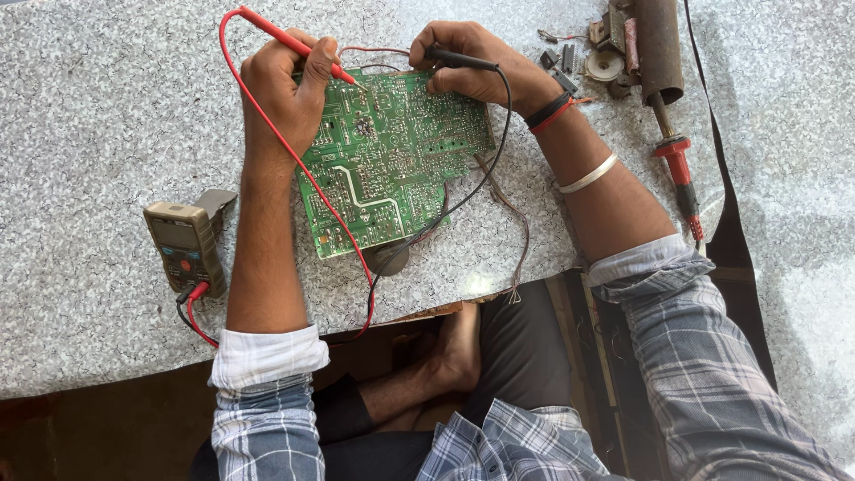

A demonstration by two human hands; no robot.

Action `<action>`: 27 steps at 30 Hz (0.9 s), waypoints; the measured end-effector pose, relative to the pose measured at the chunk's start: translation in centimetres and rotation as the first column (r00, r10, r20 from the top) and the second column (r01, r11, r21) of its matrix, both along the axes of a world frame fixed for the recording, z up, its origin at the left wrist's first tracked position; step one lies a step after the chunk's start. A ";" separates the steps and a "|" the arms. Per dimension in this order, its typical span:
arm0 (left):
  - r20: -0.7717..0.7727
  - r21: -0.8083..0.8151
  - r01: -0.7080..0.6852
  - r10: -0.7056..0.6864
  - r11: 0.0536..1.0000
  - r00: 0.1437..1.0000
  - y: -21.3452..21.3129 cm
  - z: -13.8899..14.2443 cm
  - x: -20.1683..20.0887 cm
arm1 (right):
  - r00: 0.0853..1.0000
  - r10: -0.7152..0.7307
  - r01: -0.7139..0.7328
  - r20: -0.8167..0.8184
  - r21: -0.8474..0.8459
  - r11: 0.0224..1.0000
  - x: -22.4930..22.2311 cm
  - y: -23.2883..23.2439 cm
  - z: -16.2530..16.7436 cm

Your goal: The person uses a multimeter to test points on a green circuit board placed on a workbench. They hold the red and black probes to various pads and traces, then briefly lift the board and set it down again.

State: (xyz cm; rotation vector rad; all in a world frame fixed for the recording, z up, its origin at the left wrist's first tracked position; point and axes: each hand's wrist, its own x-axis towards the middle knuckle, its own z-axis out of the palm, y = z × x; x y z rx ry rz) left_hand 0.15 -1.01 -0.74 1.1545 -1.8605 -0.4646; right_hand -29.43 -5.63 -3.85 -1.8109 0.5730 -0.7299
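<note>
- Probing step, apparently: left hand gripped the red probe, tip on the circuit board at eleven o'clock.
- Right hand pinched the black probe at one o'clock; the next contact likely called for steady tips.

A speckled grey stone slab is used as the work surface. A green circuit board is laid flat near its middle, solder side up. A brown multimeter is placed to the left, close to the slab's front edge. At the far right, a soldering iron and small loose parts are seen.
</note>
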 end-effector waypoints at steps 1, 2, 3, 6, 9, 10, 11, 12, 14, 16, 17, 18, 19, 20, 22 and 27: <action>0.002 0.005 -0.004 0.004 1.000 1.000 0.0 0.0 0.0 | 1.000 0.006 -0.006 0.004 0.006 1.000 0.0 0.0 0.0; 0.005 0.011 -0.008 0.008 1.000 1.000 0.1 0.1 0.0 | 1.000 0.012 -0.012 0.007 0.011 1.000 0.0 0.0 0.1; 0.007 0.016 -0.012 0.012 1.000 1.000 0.1 0.0 0.0 | 1.000 0.018 -0.018 0.011 0.017 1.000 0.0 0.0 0.1; -0.017 -0.005 0.013 -0.013 1.000 1.000 -0.2 0.1 0.0 | 1.000 -0.010 0.010 -0.028 -0.005 1.000 0.0 -0.3 0.3; -0.004 -0.002 -0.005 0.005 1.000 1.000 -0.5 0.0 -0.1 | 0.999 0.026 -0.028 0.037 0.047 0.999 -0.1 -0.4 0.4; -0.003 0.000 -0.004 0.004 1.000 1.000 -0.6 -0.1 -0.1 | 1.000 0.010 -0.011 0.024 0.040 0.999 -0.2 -0.4 0.4; -0.001 0.004 -0.003 0.003 1.000 1.000 -0.7 -0.1 -0.1 | 1.000 -0.005 0.005 0.010 0.034 0.999 -0.2 -0.5 0.4; 0.000 0.007 -0.003 0.003 1.000 1.000 -0.8 -0.1 -0.1 | 1.000 -0.020 0.020 -0.004 0.029 0.999 -0.1 -0.5 0.4; 0.011 0.007 -0.006 0.006 1.000 1.000 -1.0 -0.1 0.0 | 1.000 -0.026 0.026 0.001 0.046 0.999 0.0 -0.6 0.4; 0.013 -0.003 0.000 0.000 1.000 1.000 -1.1 -0.3 0.1 | 0.999 -0.045 0.045 -0.013 0.039 0.998 0.1 -0.7 0.3; 0.010 -0.013 0.007 -0.007 1.000 1.000 -1.1 -0.4 0.1 | 0.998 -0.061 0.061 -0.029 0.023 0.998 0.1 -0.7 0.2; 0.007 -0.023 0.014 -0.014 1.000 1.000 -1.2 -0.5 0.1 | 0.996 -0.077 0.077 -0.044 0.006 0.997 0.1 -0.7 0.0; 0.009 -0.020 0.008 -0.008 1.000 1.000 -1.3 -0.6 0.2 | 0.997 -0.071 0.072 -0.034 0.025 0.997 0.2 -0.8 0.0; 0.010 -0.016 0.002 -0.002 1.000 1.000 -1.6 -0.9 0.0 | 0.998 -0.066 0.067 -0.023 0.044 0.997 0.2 -1.0 -0.3; 0.010 -0.010 -0.001 0.001 1.000 1.000 -2.0 -1.3 -0.1 | 0.998 -0.062 0.063 -0.010 0.066 0.996 0.2 -1.4 -0.6; 0.012 0.010 -0.012 0.011 1.000 1.000 -3.3 -1.7 -0.1 | 0.996 -0.081 0.082 -0.035 0.048 0.995 0.1 -2.6 -1.2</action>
